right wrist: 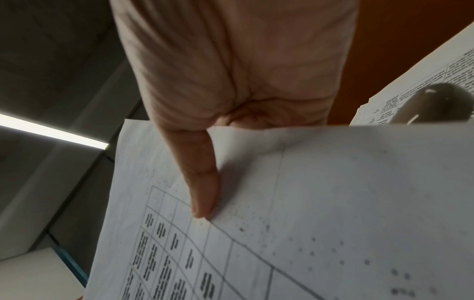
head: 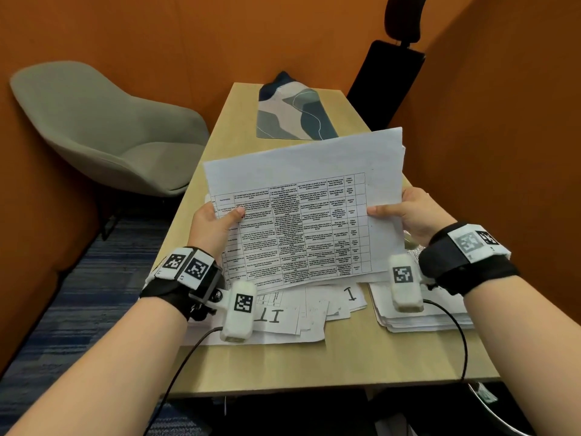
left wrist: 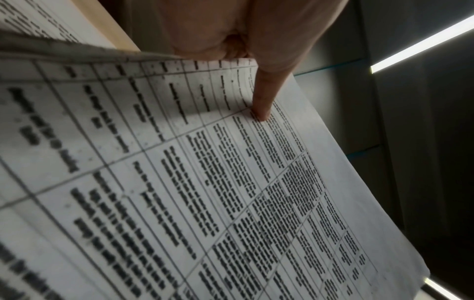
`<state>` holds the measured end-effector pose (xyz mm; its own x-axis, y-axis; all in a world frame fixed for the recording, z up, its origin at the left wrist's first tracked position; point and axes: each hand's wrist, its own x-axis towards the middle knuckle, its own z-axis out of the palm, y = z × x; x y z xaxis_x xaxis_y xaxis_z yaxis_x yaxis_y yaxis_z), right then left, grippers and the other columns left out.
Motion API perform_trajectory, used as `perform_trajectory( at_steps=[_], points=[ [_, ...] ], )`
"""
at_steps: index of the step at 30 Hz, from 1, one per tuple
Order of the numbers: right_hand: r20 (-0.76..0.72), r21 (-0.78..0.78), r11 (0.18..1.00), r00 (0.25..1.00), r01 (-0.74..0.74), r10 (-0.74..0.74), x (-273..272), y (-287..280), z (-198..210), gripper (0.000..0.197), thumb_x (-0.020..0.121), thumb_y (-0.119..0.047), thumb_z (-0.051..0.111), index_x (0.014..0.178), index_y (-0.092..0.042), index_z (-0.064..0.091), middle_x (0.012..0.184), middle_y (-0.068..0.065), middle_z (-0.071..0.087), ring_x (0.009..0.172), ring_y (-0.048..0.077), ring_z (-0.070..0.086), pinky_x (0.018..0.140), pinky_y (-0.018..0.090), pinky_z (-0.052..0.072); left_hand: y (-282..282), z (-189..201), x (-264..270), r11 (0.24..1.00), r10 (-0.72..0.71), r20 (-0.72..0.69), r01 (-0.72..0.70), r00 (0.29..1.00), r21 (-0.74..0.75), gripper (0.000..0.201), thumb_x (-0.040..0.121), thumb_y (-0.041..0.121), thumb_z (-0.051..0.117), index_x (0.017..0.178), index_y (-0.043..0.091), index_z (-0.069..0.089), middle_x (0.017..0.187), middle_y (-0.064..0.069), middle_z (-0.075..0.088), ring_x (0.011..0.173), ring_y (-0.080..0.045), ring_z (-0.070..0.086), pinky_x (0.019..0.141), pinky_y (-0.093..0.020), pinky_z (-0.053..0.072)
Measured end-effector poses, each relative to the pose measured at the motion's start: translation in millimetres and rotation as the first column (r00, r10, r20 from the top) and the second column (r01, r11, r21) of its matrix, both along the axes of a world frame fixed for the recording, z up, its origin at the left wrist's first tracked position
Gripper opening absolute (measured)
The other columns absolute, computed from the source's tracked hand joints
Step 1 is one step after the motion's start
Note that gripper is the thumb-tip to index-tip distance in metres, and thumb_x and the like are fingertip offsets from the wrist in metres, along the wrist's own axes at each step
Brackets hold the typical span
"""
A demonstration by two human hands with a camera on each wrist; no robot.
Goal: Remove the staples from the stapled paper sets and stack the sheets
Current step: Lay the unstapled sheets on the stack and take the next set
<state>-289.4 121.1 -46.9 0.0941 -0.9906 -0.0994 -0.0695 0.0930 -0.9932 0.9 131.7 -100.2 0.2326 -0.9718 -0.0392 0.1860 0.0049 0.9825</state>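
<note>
Your left hand [head: 211,226] pinches the left edge of a printed sheet [head: 309,215], thumb [left wrist: 261,97] flat on the table of text, fingers hidden behind the paper. Sheet held raised and tilted above the desk [head: 276,363]. Below your left wrist: a loose pile of papers [head: 292,313], some marked with large hand-drawn strokes. Your right hand [head: 412,215] pinches the sheet's right edge the same way, thumb [right wrist: 202,182] on top near the table's corner. Under and beside your right wrist: a squared stack of sheets [head: 424,319]. Beyond both hands, a patterned mat [head: 292,114] lies on the desk. Whether a staple is present cannot be told.
</note>
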Motion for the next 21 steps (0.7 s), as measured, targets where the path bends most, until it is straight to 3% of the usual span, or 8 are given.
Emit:
perform_trajectory(
  at_steps=[4, 8, 14, 18, 21],
  points=[
    [-0.049, -0.023, 0.995, 0.994, 0.096, -0.097, -0.6, -1.9, -4.1, 0.018, 0.08, 0.001, 0.064, 0.096, -0.007, 0.064, 0.094, 0.003, 0.07, 0.082, 0.015, 0.07, 0.076, 0.036, 0.057, 0.7, 0.9, -1.1, 1.0, -0.023, -0.027, 0.023, 0.999, -0.006, 0.03, 0.088, 0.0, 0.056, 0.119, 0.0, 0.055, 0.102, -0.005, 0.067, 0.084, -0.012, 0.067, 0.06, -0.019, 0.055],
    [-0.025, -0.057, 0.976, 0.977, 0.21, -0.212, 0.1, -0.7, -6.5, 0.014, 0.081, -0.004, 0.066, 0.095, -0.005, 0.066, 0.089, 0.003, 0.071, 0.079, 0.018, 0.07, 0.072, 0.038, 0.056, 1.9, 1.3, -1.4, 1.0, -0.03, -0.046, 0.03, 0.998, -0.003, 0.026, 0.086, 0.001, 0.06, 0.111, 0.002, 0.06, 0.097, -0.004, 0.068, 0.073, -0.009, 0.07, 0.056, -0.019, 0.054],
    [-0.078, -0.024, 0.975, 0.972, 0.219, -0.22, -2.6, -0.4, -6.2, 0.011, 0.081, -0.002, 0.065, 0.092, -0.004, 0.066, 0.094, 0.01, 0.07, 0.084, 0.026, 0.068, 0.076, 0.042, 0.055, -0.3, -3.3, -0.8, 1.0, -0.007, -0.041, 0.008, 0.999, 0.019, 0.024, 0.087, 0.007, 0.061, 0.11, 0.004, 0.061, 0.097, -0.004, 0.07, 0.081, -0.014, 0.069, 0.061, -0.022, 0.056],
    [-0.075, -0.005, 0.974, 0.972, 0.225, -0.225, -3.5, 0.1, -6.5, 0.014, 0.081, 0.0, 0.065, 0.095, -0.001, 0.065, 0.095, 0.012, 0.069, 0.088, 0.029, 0.067, 0.083, 0.046, 0.053, -0.8, -4.1, -2.8, 1.0, -0.006, -0.008, 0.006, 1.0, 0.019, 0.015, 0.09, 0.009, 0.057, 0.105, 0.006, 0.061, 0.089, 0.0, 0.069, 0.066, -0.005, 0.069, 0.054, -0.017, 0.053],
    [-0.063, -0.031, 0.977, 0.975, 0.213, -0.214, -2.8, 1.6, -4.9, 0.013, 0.081, 0.0, 0.064, 0.094, -0.002, 0.066, 0.095, 0.011, 0.07, 0.092, 0.031, 0.067, 0.085, 0.048, 0.053, -1.5, -3.6, -2.6, 1.0, -0.014, 0.013, 0.013, 1.0, 0.019, 0.018, 0.092, 0.011, 0.055, 0.107, 0.005, 0.061, 0.088, 0.0, 0.069, 0.067, -0.005, 0.069, 0.054, -0.017, 0.053]
  ],
)
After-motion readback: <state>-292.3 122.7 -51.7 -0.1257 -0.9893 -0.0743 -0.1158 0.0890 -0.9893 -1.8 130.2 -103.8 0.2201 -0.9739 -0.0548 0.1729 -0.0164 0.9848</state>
